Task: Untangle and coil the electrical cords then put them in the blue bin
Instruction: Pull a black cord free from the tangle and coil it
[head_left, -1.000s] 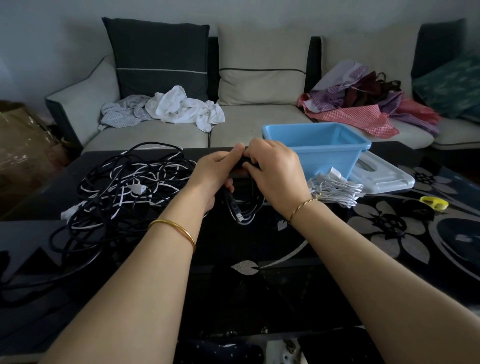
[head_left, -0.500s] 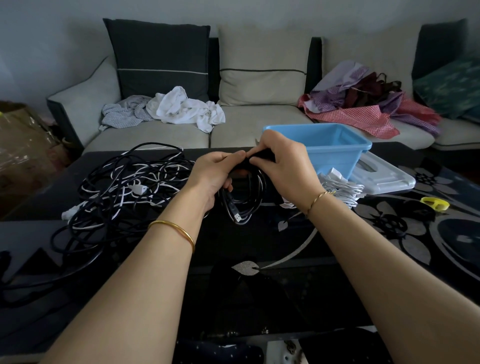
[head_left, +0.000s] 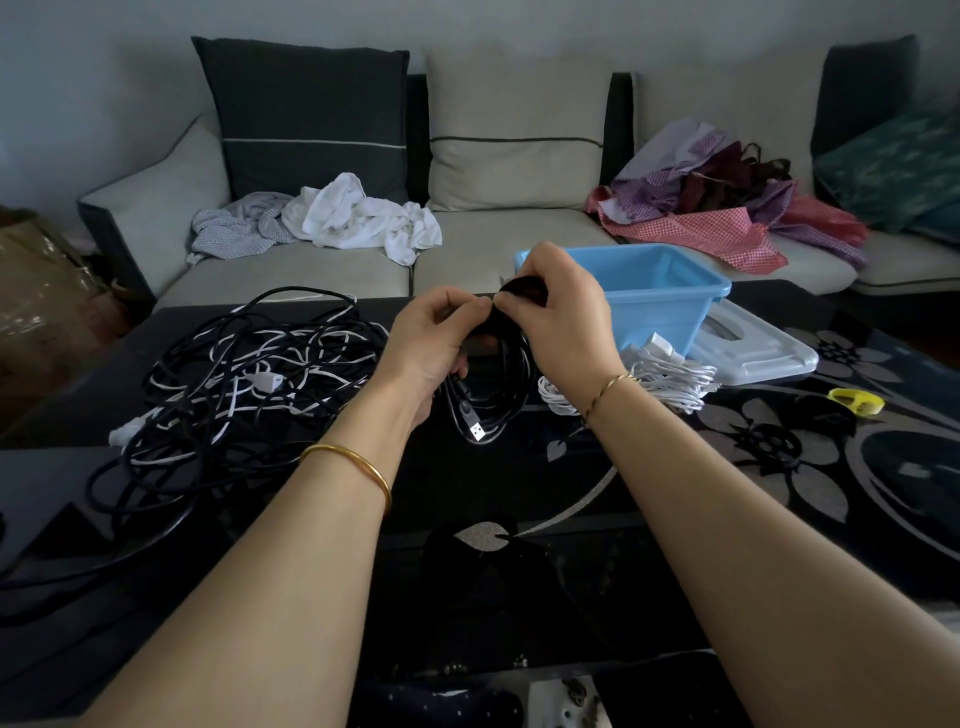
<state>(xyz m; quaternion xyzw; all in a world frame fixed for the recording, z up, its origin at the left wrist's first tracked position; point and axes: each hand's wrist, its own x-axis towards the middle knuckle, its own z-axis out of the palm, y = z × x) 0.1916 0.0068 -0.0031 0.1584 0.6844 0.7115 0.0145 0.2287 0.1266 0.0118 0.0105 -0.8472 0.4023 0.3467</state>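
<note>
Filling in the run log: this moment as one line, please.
phase: coiling; left hand: grips black cord coil; right hand: pinches coil top; white cord: coiled, beside blue bin; tangled cords: on table

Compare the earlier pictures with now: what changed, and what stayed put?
The right hand rose slightly, pulling a black end up from the black coil; the left hand kept gripping the coil. The tangled pile, white bundle and blue bin stayed put.

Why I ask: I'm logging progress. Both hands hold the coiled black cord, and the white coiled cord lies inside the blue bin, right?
No. In the head view the white coiled cord lies on the table beside the blue bin, not inside it. The left hand and right hand do hold the coiled black cord.
</note>
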